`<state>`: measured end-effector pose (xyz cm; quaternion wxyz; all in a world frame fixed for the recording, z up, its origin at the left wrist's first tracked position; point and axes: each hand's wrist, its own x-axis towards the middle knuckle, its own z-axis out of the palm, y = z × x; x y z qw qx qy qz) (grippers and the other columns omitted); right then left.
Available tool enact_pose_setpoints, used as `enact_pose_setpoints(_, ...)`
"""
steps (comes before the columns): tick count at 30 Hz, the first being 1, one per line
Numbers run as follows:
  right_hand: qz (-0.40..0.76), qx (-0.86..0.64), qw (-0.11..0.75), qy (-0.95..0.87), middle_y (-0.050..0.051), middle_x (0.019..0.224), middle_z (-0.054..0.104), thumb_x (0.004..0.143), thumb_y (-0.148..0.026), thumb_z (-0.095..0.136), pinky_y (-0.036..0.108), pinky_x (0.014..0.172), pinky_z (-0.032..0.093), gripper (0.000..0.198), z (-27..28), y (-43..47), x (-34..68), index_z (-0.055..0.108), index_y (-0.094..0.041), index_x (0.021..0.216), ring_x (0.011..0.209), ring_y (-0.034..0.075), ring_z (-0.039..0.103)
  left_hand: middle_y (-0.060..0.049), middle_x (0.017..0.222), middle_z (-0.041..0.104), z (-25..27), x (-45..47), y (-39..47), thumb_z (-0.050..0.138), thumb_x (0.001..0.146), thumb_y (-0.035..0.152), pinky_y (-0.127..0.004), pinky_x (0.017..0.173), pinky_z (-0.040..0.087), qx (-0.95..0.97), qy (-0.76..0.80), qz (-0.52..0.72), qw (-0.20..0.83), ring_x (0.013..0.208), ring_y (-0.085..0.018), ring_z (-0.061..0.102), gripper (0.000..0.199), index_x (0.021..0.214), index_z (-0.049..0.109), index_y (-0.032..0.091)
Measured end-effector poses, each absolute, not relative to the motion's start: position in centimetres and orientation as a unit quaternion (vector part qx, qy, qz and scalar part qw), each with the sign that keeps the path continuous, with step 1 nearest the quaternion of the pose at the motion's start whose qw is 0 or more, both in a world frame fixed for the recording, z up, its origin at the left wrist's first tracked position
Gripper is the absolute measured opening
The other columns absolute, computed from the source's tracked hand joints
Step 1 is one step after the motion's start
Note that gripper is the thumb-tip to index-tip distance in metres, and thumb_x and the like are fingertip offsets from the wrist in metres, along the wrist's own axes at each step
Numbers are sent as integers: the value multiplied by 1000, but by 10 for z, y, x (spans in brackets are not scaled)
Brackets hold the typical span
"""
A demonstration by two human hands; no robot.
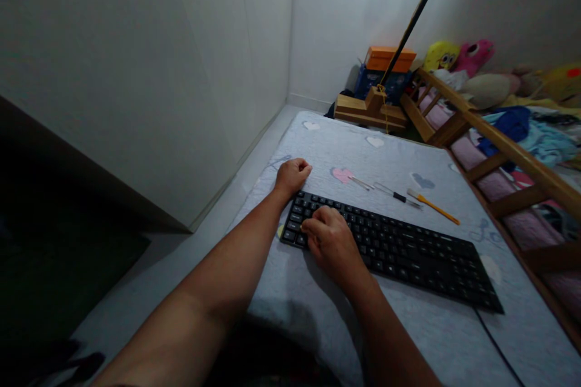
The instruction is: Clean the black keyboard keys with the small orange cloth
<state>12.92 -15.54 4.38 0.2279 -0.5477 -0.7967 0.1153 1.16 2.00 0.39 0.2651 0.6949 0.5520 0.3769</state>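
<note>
A black computer keyboard (408, 248) lies slantwise on a pale blue, heart-patterned cover. My left hand (293, 174) is curled into a loose fist at the keyboard's far left corner, and nothing shows in its fingers. Over the keys near the left end, my right hand (330, 234) is closed in a pinch; whatever it may hold is too small or hidden to make out. Beyond the keyboard lie cotton swabs (362, 182), a wire-ended tool with a black grip (399, 197) and a flat brush with an orange handle (436, 207).
A cable (497, 344) runs from the keyboard toward the front right. A wooden bed rail (512, 148) with bedding and plush toys behind it borders the right. At the back stand a wooden stand base (370, 110) with a slanting pole and an orange box (389, 58). A pale panel (204, 60) rises left.
</note>
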Motion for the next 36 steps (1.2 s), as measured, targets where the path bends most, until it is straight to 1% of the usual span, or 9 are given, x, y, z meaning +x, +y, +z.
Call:
enact_pose_setpoints(5, 111, -560, 203, -796, 6, 90, 58, 84, -4, 57, 31, 79, 40, 22, 46, -156, 131, 74, -18, 86, 87, 19, 49, -3, 71, 69, 5, 11, 19, 57, 84, 31, -27, 69, 44, 695, 551, 375, 269, 67, -16, 59, 21, 73, 70, 17)
enact_pose_setpoints(12, 101, -575, 192, -789, 5, 89, 58, 82, -2, 58, 30, 78, 40, 23, 47, -161, 145, 74, -19, 86, 85, 18, 50, -4, 71, 69, 5, 12, 19, 58, 84, 31, -28, 70, 44, 697, 551, 374, 267, 68, -17, 60, 22, 74, 70, 16)
enact_pose_setpoints(22, 94, -583, 204, -781, 6, 87, 59, 80, -1, 60, 30, 77, 43, 24, 44, -166, 163, 75, -18, 86, 84, 19, 52, -4, 74, 70, 4, 12, 20, 58, 83, 31, -28, 70, 44, 695, 551, 371, 274, 69, -17, 61, 21, 76, 71, 16)
enact_pose_setpoints(28, 78, -569, 221, -788, 6, 87, 58, 83, -3, 61, 30, 78, 43, 20, 45, -164, 149, 74, -19, 86, 85, 19, 51, -4, 73, 70, 2, 12, 21, 58, 84, 32, -27, 68, 43, 697, 550, 371, 270, 68, -16, 60, 22, 75, 71, 16)
enact_pose_setpoints(36, 67, -575, 197, -791, 6, 88, 60, 84, -1, 60, 30, 76, 41, 24, 42, -165, 143, 75, -20, 84, 85, 18, 51, -4, 74, 71, 4, 12, 20, 57, 84, 31, -28, 69, 44, 696, 553, 370, 269, 69, -17, 60, 22, 75, 71, 16)
